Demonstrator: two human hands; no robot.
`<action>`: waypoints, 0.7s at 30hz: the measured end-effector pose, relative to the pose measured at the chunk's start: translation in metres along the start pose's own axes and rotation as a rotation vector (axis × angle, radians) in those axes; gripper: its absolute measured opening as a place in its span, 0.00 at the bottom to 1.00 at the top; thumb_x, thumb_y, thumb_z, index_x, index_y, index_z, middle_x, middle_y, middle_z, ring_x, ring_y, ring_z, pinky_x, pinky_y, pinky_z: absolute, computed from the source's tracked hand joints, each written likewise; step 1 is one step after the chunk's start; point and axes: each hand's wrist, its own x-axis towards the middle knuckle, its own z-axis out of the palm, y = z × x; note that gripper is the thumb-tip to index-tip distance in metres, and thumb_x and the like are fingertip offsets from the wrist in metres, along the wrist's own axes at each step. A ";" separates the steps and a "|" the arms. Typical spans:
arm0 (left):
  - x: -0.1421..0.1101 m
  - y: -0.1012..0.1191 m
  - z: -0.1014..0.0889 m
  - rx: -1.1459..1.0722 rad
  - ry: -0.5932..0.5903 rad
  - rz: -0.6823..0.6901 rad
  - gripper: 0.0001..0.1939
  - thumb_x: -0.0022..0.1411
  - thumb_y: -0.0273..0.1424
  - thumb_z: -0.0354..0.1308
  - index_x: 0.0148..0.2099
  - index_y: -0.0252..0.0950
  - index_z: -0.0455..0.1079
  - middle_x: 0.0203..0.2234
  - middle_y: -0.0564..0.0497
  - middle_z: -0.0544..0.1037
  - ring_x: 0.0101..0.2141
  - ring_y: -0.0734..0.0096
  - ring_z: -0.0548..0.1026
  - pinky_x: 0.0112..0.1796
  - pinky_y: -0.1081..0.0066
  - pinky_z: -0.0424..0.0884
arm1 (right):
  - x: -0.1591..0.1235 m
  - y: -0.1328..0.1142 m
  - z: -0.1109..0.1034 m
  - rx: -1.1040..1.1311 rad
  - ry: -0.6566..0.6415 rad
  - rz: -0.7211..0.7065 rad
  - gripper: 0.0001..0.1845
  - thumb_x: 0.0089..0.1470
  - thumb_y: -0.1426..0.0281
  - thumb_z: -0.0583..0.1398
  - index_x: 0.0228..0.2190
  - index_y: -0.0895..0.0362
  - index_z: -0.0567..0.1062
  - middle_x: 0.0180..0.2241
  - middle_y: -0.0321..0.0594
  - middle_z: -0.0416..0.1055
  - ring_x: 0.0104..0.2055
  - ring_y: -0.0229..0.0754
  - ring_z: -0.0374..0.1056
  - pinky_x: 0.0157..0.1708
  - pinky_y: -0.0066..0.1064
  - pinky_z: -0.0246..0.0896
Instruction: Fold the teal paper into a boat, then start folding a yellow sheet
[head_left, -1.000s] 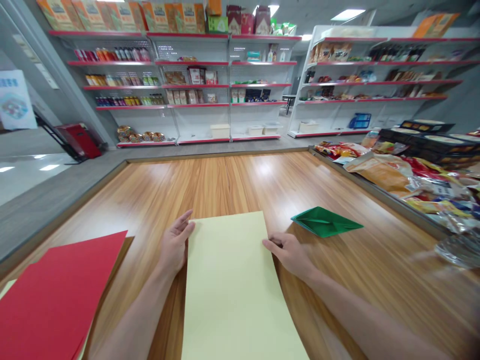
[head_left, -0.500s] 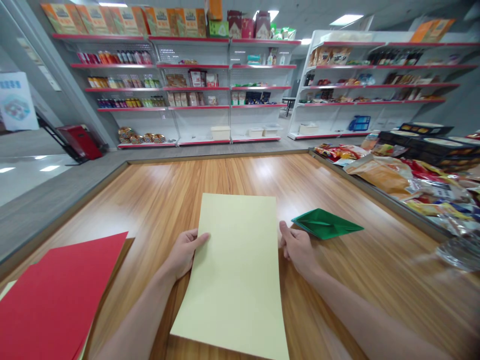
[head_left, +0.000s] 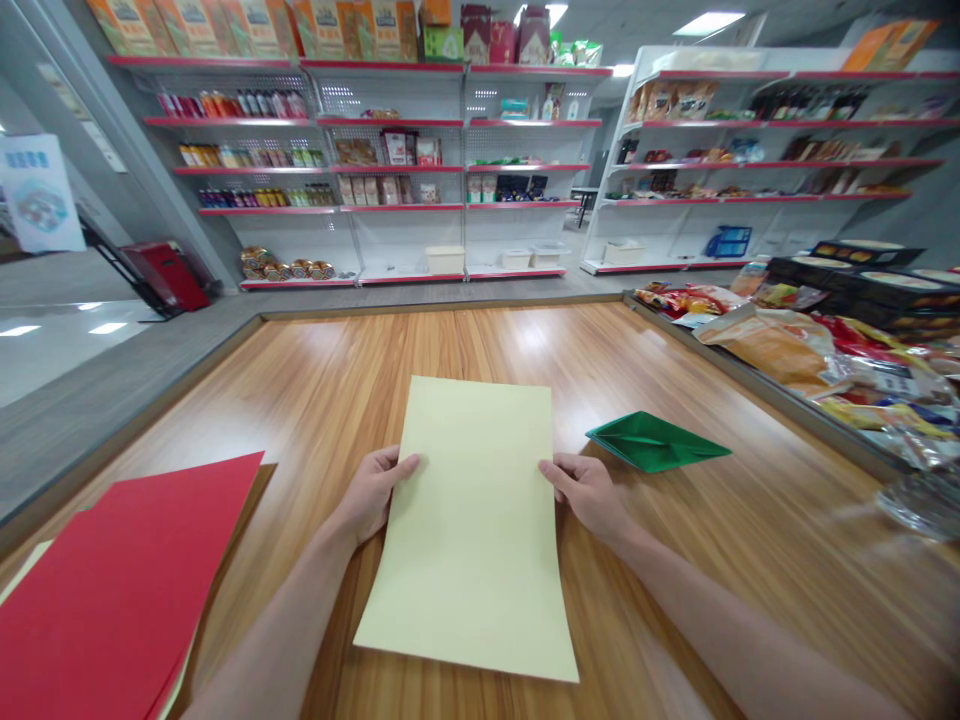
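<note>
A pale yellow sheet of paper (head_left: 476, 530) is held up over the wooden table (head_left: 322, 390), its lower part bowing slightly. My left hand (head_left: 375, 492) pinches its left edge, thumb on top and fingers underneath. On the opposite edge, my right hand (head_left: 586, 490) grips the sheet the same way, with the thumb lying on its face. Just beyond my right hand lies a green folded-paper piece (head_left: 656, 442), pointed at both ends. Off to the left is a stack of red paper (head_left: 142, 570), with paler sheets showing from beneath.
Along the table's right side, a lower bin holds snack bags (head_left: 780, 350) and stacked black boxes (head_left: 862, 285). Shelves (head_left: 390, 210) of goods stand across the floor at the back. A red hand-truck-like object (head_left: 165, 275) stands at the far left.
My right hand has moved left and closed its thumb onto the sheet's right edge. The sheet has shifted slightly up in view. My left hand keeps its pinch.
</note>
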 end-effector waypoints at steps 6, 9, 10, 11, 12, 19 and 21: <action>-0.006 0.003 0.001 0.044 -0.104 -0.047 0.17 0.50 0.31 0.68 0.43 0.29 0.74 0.37 0.39 0.80 0.35 0.56 0.79 0.37 0.63 0.74 | 0.003 0.007 0.000 0.054 0.075 0.052 0.23 0.54 0.56 0.60 0.17 0.58 0.65 0.09 0.29 0.55 0.13 0.30 0.47 0.15 0.26 0.38; -0.007 0.004 -0.003 0.006 -0.163 -0.077 0.19 0.53 0.33 0.65 0.47 0.30 0.73 0.41 0.38 0.79 0.41 0.52 0.77 0.42 0.60 0.73 | 0.006 0.010 -0.001 0.114 0.141 0.078 0.22 0.54 0.55 0.59 0.19 0.58 0.66 0.08 0.28 0.54 0.11 0.30 0.46 0.14 0.26 0.38; -0.007 0.005 -0.005 -0.014 -0.161 -0.090 0.19 0.55 0.35 0.63 0.47 0.30 0.73 0.42 0.38 0.78 0.44 0.50 0.76 0.44 0.59 0.72 | 0.007 0.011 -0.001 0.136 0.166 0.083 0.22 0.54 0.55 0.59 0.19 0.57 0.66 0.08 0.28 0.55 0.11 0.30 0.47 0.14 0.25 0.39; -0.007 0.006 -0.006 -0.039 -0.145 -0.097 0.20 0.57 0.38 0.60 0.48 0.31 0.72 0.43 0.38 0.78 0.46 0.49 0.75 0.45 0.58 0.71 | 0.008 0.010 -0.002 0.156 0.188 0.086 0.22 0.55 0.54 0.58 0.19 0.57 0.64 0.09 0.29 0.56 0.11 0.31 0.48 0.13 0.25 0.41; -0.006 0.007 -0.008 -0.064 -0.122 -0.094 0.21 0.59 0.41 0.57 0.49 0.31 0.72 0.45 0.38 0.77 0.48 0.48 0.73 0.46 0.56 0.71 | 0.008 0.010 -0.002 0.172 0.204 0.088 0.23 0.56 0.54 0.57 0.19 0.56 0.63 0.10 0.30 0.58 0.12 0.32 0.50 0.13 0.25 0.42; 0.001 0.009 -0.004 -0.040 0.115 0.044 0.27 0.58 0.39 0.57 0.56 0.28 0.64 0.50 0.35 0.73 0.50 0.46 0.71 0.47 0.55 0.71 | -0.004 0.001 0.004 0.086 -0.021 0.077 0.22 0.51 0.57 0.62 0.16 0.59 0.71 0.14 0.40 0.69 0.15 0.36 0.62 0.15 0.26 0.52; 0.002 0.007 -0.004 -0.043 0.194 0.014 0.27 0.55 0.32 0.62 0.55 0.27 0.64 0.47 0.35 0.76 0.46 0.48 0.75 0.45 0.56 0.73 | -0.009 -0.001 0.005 -0.047 -0.149 0.043 0.22 0.51 0.59 0.62 0.13 0.59 0.72 0.13 0.39 0.69 0.15 0.36 0.62 0.16 0.26 0.53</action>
